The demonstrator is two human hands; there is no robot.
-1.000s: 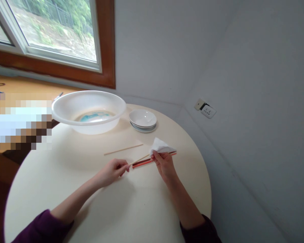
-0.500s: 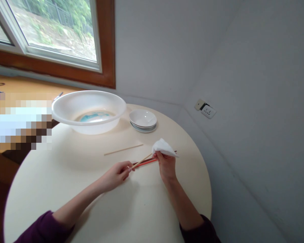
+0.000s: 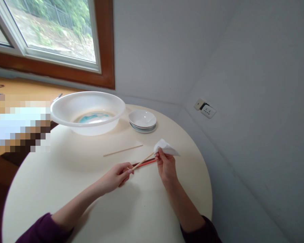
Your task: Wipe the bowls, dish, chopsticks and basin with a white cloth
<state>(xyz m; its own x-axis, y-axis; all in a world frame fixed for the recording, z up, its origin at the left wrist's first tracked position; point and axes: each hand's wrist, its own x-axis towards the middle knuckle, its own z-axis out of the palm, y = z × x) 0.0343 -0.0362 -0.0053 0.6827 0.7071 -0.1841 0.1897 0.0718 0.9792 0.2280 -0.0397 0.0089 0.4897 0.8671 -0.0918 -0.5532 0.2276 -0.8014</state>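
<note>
My left hand has thumb and fingers pinched round the near end of a pale stick, which lies right of the basin and nearer me than it. My right hand pinches a white wipe at the stick's other part; wrapped round or only against it, I cannot tell. A dark stick and an orange-red stick run beneath, also on my side of the basin; another pale stick lies closer to the basin. I judge this the wiping step; the next move calls for a steady left hold and a light, even draw of the wipe
</note>
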